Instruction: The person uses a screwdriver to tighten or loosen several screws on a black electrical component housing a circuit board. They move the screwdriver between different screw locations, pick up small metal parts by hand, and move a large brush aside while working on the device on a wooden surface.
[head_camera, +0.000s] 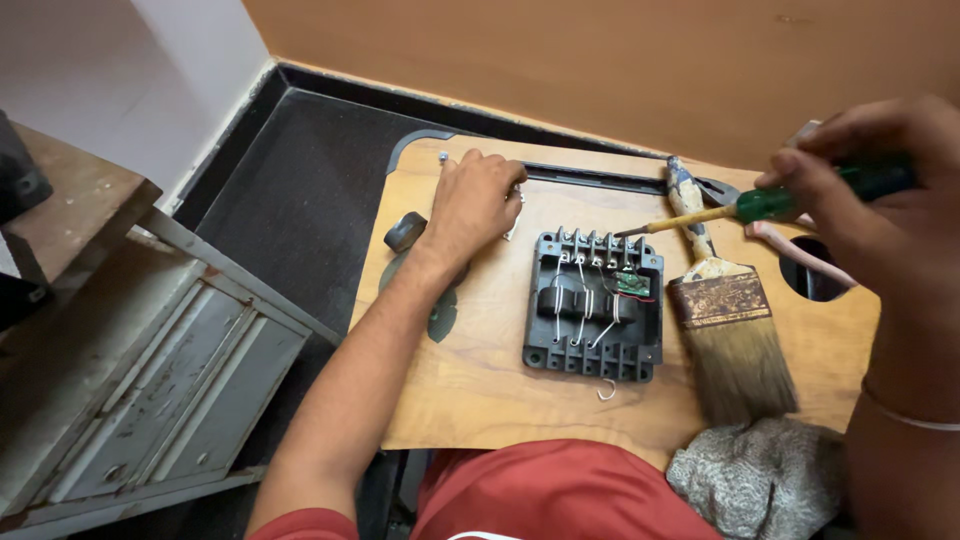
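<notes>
one screwdriver (790, 200), one paintbrush (722, 310), one terminal block (595, 305)

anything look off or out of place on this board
A small bent wire hook lies loose on the wooden board, just below the open black box. The paintbrush beside the box has worn, splayed bristles and a paint-stained handle. Nothing looks spilled.

terminal block (594, 305) on board (480, 380), brush (725, 320) right of it, cloth (760, 475) below brush
</notes>
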